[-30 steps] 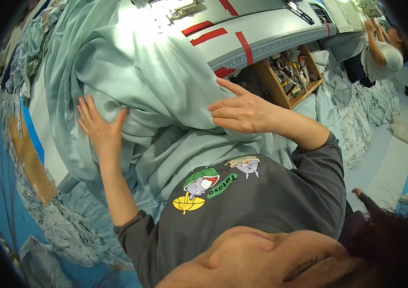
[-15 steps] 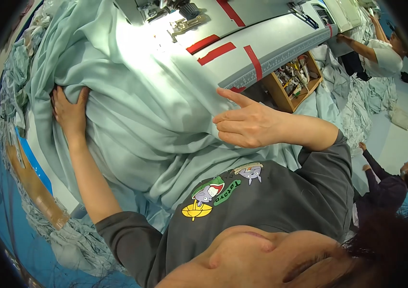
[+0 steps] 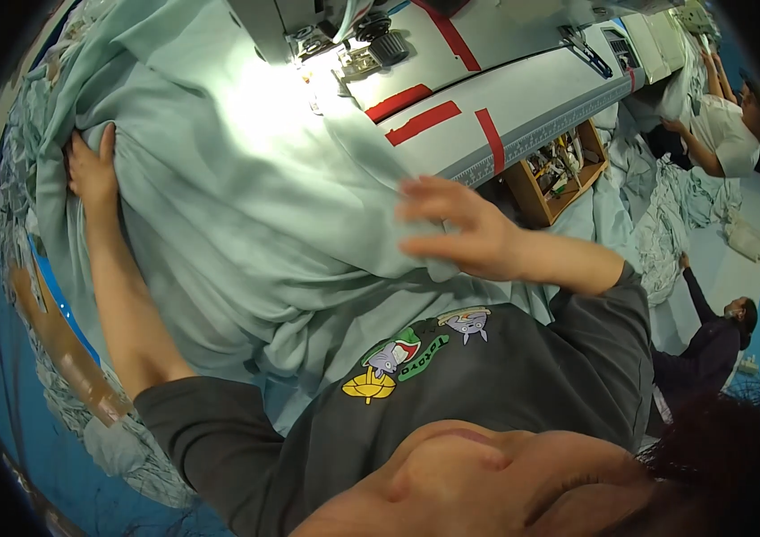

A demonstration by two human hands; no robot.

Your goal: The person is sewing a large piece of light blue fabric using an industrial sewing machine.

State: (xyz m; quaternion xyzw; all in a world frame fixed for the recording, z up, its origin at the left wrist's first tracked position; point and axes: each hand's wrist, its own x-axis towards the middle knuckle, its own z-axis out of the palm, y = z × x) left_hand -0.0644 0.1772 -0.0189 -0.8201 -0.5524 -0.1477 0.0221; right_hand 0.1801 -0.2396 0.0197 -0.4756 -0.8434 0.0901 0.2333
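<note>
A large sheet of pale green fabric lies in loose folds across the sewing table and down over my lap. On its left part rests my left hand, thumb apart from the fingers; some fingertips are hidden by a fold. My right hand is blurred by motion beside the fabric's right edge, thumb and fingers apart. A bit of cloth shows just under it. The sewing machine's presser foot stands ahead, beside brightly lit fabric.
Red tape strips mark the machine bed, with a grey ruler along its near edge. A wooden drawer of small tools juts out below. Crumpled fabric lies on the right, near another worker. Brown tape covers the left edge.
My left hand has slid up and to the left along the fabric. My right hand has changed from a pointing index finger to spread fingers. The machine appears shifted rightward in view.
</note>
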